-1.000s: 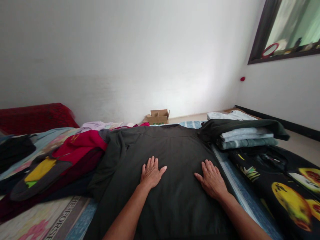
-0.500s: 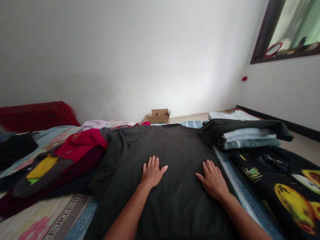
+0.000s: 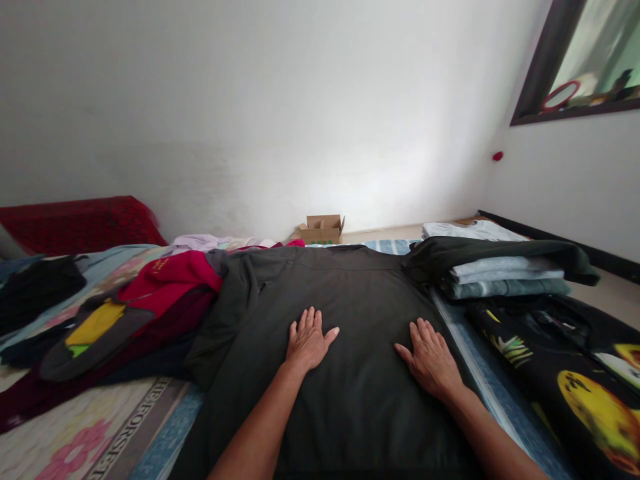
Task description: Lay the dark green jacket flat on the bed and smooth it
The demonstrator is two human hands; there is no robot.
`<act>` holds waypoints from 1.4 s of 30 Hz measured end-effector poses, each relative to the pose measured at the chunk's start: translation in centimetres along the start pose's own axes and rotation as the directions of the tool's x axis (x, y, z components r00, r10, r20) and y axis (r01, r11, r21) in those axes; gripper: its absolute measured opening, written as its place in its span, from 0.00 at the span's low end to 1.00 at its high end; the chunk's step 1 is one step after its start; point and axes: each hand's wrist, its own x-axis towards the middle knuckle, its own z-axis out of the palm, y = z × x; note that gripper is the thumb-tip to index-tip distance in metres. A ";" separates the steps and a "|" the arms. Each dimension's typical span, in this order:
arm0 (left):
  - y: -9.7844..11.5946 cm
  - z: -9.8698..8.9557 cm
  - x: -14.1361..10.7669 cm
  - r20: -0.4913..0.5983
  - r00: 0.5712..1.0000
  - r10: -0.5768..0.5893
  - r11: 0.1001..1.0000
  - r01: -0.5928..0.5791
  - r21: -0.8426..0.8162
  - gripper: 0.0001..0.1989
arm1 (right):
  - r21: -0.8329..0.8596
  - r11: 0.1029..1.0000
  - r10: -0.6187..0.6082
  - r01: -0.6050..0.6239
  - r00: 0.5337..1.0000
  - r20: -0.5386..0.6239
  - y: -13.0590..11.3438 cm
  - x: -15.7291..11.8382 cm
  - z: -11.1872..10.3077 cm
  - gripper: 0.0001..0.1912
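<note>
A dark grey long-sleeved garment [image 3: 350, 400] lies spread out across the middle of the bed, its collar toward the wall. My left hand [image 3: 309, 339] rests flat on its left half, fingers apart and thumb out to the right. On the right half, near the garment's side edge, my right hand [image 3: 431, 357] lies palm down, fingers stretched. Neither hand holds anything. One sleeve drapes down at the left; the other runs over a stack of folded clothes [image 3: 507, 270] at the right.
Red and grey clothing [image 3: 170, 280] and a black garment [image 3: 40, 293] are heaped at the left. A black fruit-print garment [image 3: 590, 393] lies at the right. Beyond the bed sits an open cardboard box [image 3: 323, 230] by the wall.
The whole view has shifted slightly, so things appear a little further right. Both hands keep the same flat pose on the garment.
</note>
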 end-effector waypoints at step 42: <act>0.1 0.0 0.0 0.018 1.000 -0.008 1.000 0.008 -0.022 0.40 | -0.016 1.000 -0.001 0.001 1.000 -0.021 -0.1 -0.1 0.0 0.38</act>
